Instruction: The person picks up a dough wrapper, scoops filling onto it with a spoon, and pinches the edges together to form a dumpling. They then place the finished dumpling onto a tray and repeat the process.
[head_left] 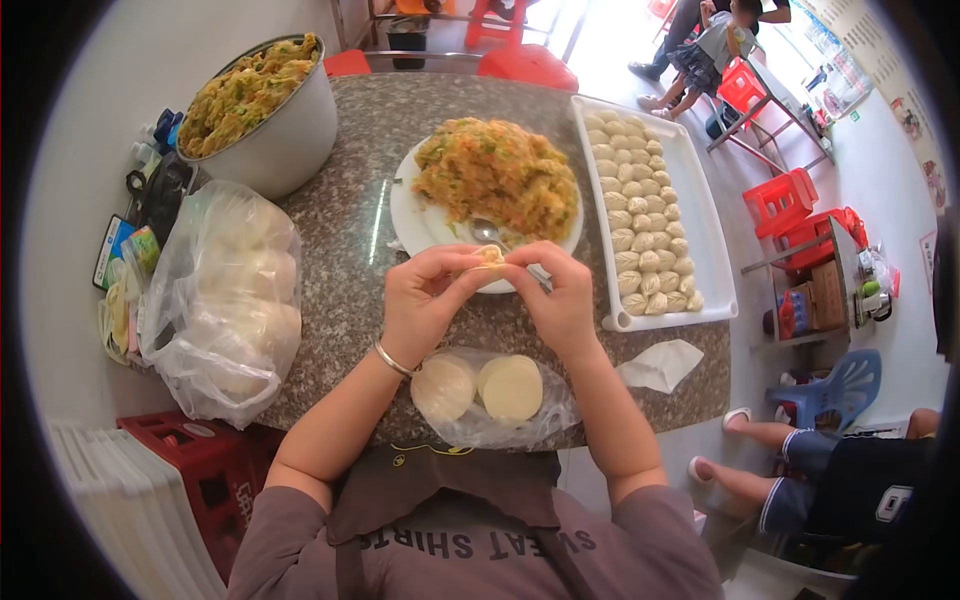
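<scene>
Between the fingertips of both hands is a small dumpling, its wrapper folded around a bit of orange filling. My left hand pinches it from one side, with a metal bangle at the wrist. From the other side my right hand pinches the same dumpling. Just beyond them a white plate bears a heap of chopped orange-green filling and a metal spoon. Two stacks of round dumpling wrappers lie on a plastic bag below my wrists.
A white tray at the right holds rows of pleated dumplings. At the left stand a large metal pot of filling and a plastic bag of wrapper stacks. A crumpled white tissue lies near the right edge. Other people sit and stand beyond.
</scene>
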